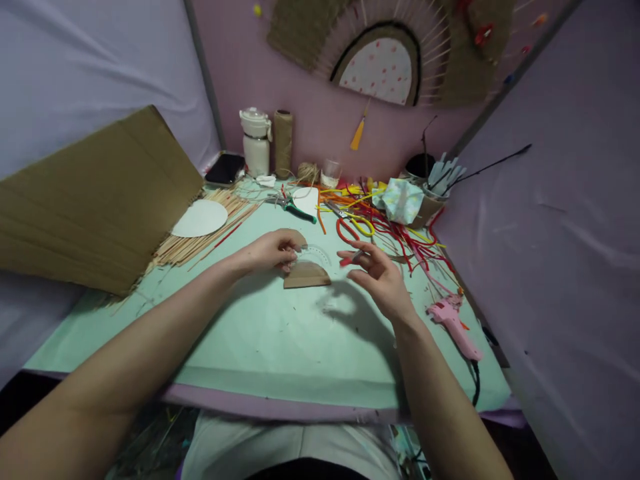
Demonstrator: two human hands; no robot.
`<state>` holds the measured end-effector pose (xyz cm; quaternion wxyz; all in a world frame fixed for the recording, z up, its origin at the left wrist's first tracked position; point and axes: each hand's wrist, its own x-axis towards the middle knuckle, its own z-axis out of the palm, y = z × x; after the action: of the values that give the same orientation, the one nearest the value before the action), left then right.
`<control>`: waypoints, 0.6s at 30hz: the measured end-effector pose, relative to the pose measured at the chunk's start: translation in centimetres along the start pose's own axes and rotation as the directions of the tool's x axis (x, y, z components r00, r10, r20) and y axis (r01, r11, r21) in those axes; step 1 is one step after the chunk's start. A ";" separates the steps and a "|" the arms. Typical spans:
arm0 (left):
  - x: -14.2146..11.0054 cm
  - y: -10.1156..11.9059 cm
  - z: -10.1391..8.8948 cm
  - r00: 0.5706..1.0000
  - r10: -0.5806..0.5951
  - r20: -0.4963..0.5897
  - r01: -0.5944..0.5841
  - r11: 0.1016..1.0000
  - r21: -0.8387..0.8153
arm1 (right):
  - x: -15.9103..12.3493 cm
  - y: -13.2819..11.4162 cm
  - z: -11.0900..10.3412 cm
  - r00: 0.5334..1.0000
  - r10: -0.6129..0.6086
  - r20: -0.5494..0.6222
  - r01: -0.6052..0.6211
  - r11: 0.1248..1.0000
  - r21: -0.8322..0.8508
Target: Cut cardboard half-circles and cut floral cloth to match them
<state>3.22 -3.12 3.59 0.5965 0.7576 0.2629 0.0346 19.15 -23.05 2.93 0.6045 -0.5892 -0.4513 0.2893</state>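
My left hand (278, 251) is closed, its fingertips pinching the left end of a clear protractor (320, 253). The protractor lies behind a small half-round piece of brown cardboard (306, 275), whose straight edge faces me. To the right of the cardboard, my right hand (381, 272) is raised above the table. Between its fingers sits a slim pen (349, 260) with a red end and a greyish body, partly hidden by the fingers. Red-handled scissors (347, 230) rest just behind my right hand.
A pink glue gun (457, 327) lies at the right. Green-handled pliers (299, 212) and tangled pipe cleaners (395, 230) are at the back. A large cardboard sheet (100, 200) leans on the left above thin sticks (185, 250). A white bottle (257, 143) stands behind.
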 end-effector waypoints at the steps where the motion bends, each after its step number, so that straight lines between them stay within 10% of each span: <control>1: -0.1 -0.5 0.2 1.000 -0.010 -0.010 0.010 1.000 0.013 | -0.1 0.4 0.2 1.000 0.017 0.024 -0.018 0.998 0.061; 9: -0.7 -1.9 1.4 0.992 0.047 -0.115 -0.013 0.960 0.281 | 0.1 2.8 2.3 0.990 0.128 0.067 -0.090 0.911 -0.402; 18: -0.8 -2.0 1.5 0.986 0.107 -0.126 -0.022 0.842 0.540 | -0.2 4.8 2.7 0.986 0.156 0.057 -0.105 0.855 -0.509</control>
<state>2.42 -4.52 1.54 0.3379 0.8975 0.2809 0.0371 17.52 -21.30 -2.08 0.3862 -0.7412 -0.4987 0.2299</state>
